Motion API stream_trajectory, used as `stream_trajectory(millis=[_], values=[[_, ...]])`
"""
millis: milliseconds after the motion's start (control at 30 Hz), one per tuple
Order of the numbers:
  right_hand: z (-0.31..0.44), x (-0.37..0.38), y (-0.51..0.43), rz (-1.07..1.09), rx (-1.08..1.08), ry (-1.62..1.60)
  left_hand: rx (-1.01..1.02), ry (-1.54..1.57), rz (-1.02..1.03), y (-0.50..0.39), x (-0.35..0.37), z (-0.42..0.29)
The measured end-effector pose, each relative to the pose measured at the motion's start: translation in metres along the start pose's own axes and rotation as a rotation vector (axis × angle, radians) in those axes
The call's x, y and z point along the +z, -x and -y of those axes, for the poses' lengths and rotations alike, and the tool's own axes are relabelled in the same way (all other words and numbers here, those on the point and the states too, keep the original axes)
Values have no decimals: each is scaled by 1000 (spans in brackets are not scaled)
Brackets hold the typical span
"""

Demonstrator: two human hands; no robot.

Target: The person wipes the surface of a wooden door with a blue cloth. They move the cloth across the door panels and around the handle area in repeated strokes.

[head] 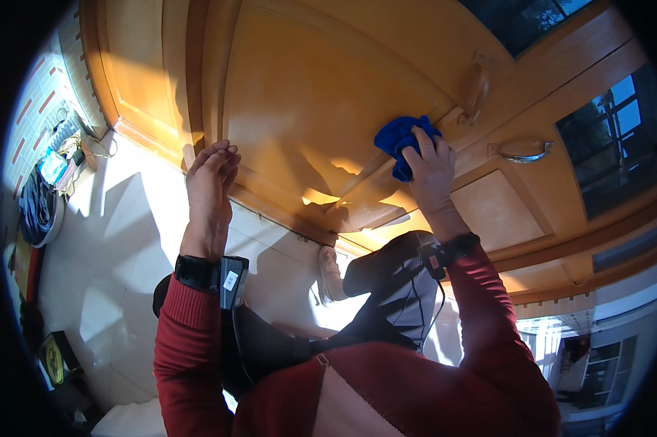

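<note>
My right hand (435,169) grips a crumpled blue cloth (402,136), its fingers spread over the folds. The cloth lies against a varnished wooden door (317,87), by the seam with the neighbouring door leaf. Just beyond the cloth is a curved door handle (480,87); a second, shiny metal handle (525,157) sits on the other leaf to the right. Over by the left edge of the panel is my left hand (211,180), fingertips drawn together and nothing visible in them. Whether it touches the wood cannot be made out.
Dark glass panes (615,142) are set in the right leaf. Pale floor tiles (126,229) stretch to the left, with sun patches and shadows. Dark folded cloth (37,210) and other items lie along the brick-patterned wall (36,101). A dark box (58,358) stands lower left.
</note>
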State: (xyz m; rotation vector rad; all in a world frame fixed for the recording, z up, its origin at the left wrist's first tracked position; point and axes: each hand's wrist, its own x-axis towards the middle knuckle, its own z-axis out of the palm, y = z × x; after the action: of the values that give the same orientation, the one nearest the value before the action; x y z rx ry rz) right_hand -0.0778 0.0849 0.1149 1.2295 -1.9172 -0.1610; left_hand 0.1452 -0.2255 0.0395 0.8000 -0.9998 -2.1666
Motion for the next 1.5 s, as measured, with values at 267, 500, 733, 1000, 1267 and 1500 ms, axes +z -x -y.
stream_trajectory(millis=[267,500,733,1000,1267,1500], values=[[82,90,57,578,-251,-91,4,-21,-28,0,-2,-4],[29,45,25,490,-302,-140,-11,-14,-38,1,2,-9],[-29,-26,-65,-208,-130,-17,-13,-10,69,-2,9,4],[26,-8,-120,-290,-151,-277,-22,-73,46,-19,7,18],[-60,-65,-21,59,-361,11,-12,-69,58,-20,-1,21],[-92,-134,-40,-274,-118,99,-5,-99,77,-16,-2,24]])
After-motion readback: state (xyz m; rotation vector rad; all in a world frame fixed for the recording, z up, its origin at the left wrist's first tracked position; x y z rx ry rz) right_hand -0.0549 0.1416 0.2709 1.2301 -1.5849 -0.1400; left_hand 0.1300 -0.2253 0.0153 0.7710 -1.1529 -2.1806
